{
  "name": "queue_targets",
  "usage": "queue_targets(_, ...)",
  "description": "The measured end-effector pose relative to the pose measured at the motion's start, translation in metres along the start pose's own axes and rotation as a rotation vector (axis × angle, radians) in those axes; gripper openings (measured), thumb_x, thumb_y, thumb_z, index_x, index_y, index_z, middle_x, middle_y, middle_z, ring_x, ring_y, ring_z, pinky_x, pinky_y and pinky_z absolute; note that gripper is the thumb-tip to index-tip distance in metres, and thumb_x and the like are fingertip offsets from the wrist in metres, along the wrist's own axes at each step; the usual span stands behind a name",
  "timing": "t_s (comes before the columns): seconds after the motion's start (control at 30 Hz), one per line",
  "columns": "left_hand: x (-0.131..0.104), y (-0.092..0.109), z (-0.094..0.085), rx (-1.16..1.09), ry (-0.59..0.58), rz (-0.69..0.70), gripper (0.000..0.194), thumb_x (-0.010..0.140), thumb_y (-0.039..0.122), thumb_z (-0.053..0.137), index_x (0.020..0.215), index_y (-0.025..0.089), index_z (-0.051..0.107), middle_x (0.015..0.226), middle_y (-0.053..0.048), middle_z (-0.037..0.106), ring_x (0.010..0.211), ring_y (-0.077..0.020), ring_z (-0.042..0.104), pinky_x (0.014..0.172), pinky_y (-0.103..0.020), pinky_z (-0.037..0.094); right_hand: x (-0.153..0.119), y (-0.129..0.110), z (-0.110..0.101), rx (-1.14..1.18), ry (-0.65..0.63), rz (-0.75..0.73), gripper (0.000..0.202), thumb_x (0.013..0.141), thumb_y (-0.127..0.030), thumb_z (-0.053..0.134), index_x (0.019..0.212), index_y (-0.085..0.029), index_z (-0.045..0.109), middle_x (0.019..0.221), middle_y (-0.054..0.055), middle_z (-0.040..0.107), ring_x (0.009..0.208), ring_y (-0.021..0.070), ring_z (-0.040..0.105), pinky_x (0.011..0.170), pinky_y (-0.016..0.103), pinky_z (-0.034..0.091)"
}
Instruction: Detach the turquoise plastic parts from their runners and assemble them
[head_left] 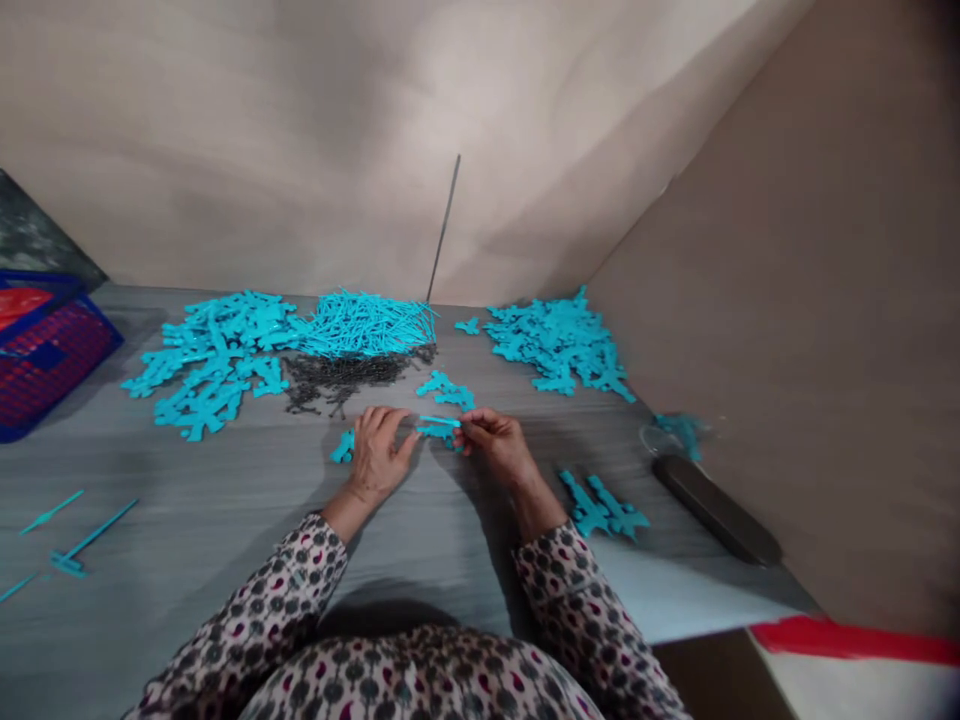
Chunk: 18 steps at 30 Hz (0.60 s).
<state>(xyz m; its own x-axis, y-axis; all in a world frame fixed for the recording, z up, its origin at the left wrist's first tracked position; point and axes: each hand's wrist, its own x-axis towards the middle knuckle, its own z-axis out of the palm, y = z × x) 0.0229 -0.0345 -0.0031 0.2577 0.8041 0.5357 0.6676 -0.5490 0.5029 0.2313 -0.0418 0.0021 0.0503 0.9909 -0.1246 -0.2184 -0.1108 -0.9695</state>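
Observation:
My right hand (495, 442) pinches the right end of a thin turquoise plastic stick (439, 421) between thumb and fingers. At the stick's left end is my left hand (382, 448), its thumb and fingers apart; whether they touch the stick is unclear. Just under the stick lies a turquoise plastic piece (436, 433), partly hidden by the fingers. Beyond my hands rests a branched turquoise piece (445, 388). A small turquoise piece (343, 447) sits beside my left hand. Two knobbly turquoise pieces (604, 508) lie side by side to the right of my right forearm.
At the back are a heap of flat turquoise pieces (225, 345), thin turquoise sticks (371, 325), small dark pins (349, 375) and another turquoise heap (559, 340). A blue basket (60, 350) stands left, a dark elongated object (716, 508) right. Walls close off the back and right.

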Motion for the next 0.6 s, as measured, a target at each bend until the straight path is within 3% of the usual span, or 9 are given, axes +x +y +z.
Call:
queue_targets(0.1,0.004,0.004,0.004,-0.097,-0.030,0.048,0.027,0.093,0.038,0.053,0.107,0.020,0.066,0.100,-0.009,0.068,0.094,-0.0244,0.056,0.083,-0.038,0.042,-0.001,0.003,0.008,-0.070,-0.059,-0.022,0.028,0.064,-0.038,0.079,0.075,-0.017,0.065,0.060,0.000,0.068,0.049,0.0128,0.060,0.047,0.022,0.045)
queue_targets(0.23,0.002,-0.008,-0.003,-0.168,-0.073,0.065,0.029,0.097,0.031,0.045,0.085,0.019,0.069,0.077,-0.006,0.065,0.078,-0.0207,0.055,0.073,-0.034,0.044,0.005,0.008,0.024,-0.248,-0.157,-0.085,0.019,0.073,-0.035,0.069,0.077,-0.018,0.063,0.061,-0.001,0.066,0.048,0.0117,0.057,0.048,0.022,0.043)
queue_targets(0.33,0.000,-0.020,-0.005,-0.187,-0.039,0.042,0.027,0.095,0.029,0.048,0.082,0.019,0.069,0.075,-0.006,0.064,0.078,-0.0210,0.054,0.071,-0.033,0.044,0.015,0.006,0.031,-0.521,-0.261,-0.246,0.010,0.079,-0.027,0.058,0.077,-0.018,0.063,0.062,-0.002,0.063,0.054,0.0121,0.056,0.055,0.022,0.042)
queue_targets(0.43,0.003,-0.034,-0.006,-0.167,0.001,0.011,0.025,0.094,0.029,0.048,0.087,0.019,0.070,0.079,-0.007,0.066,0.080,-0.0213,0.054,0.076,-0.035,0.044,0.028,-0.002,0.032,-0.826,-0.367,-0.376,0.016,0.082,-0.017,0.049,0.075,-0.018,0.064,0.067,-0.001,0.063,0.062,0.0120,0.055,0.062,0.021,0.041)
queue_targets(0.5,0.007,-0.045,-0.007,-0.096,0.043,-0.043,0.023,0.093,0.029,0.049,0.095,0.019,0.070,0.085,-0.007,0.067,0.085,-0.0223,0.055,0.080,-0.036,0.044,0.041,-0.007,0.030,-1.033,-0.306,-0.361,0.021,0.084,-0.015,0.046,0.076,-0.017,0.065,0.069,0.000,0.064,0.064,0.0124,0.056,0.063,0.021,0.040)
queue_targets(0.6,0.018,-0.059,-0.009,0.089,0.076,-0.180,0.019,0.088,0.027,0.054,0.095,0.020,0.071,0.090,-0.008,0.067,0.091,-0.0257,0.055,0.082,-0.039,0.043,0.064,-0.012,0.028,-1.387,-0.010,-0.272,0.024,0.087,-0.013,0.045,0.079,-0.016,0.069,0.078,0.005,0.069,0.072,0.0154,0.059,0.065,0.022,0.039)
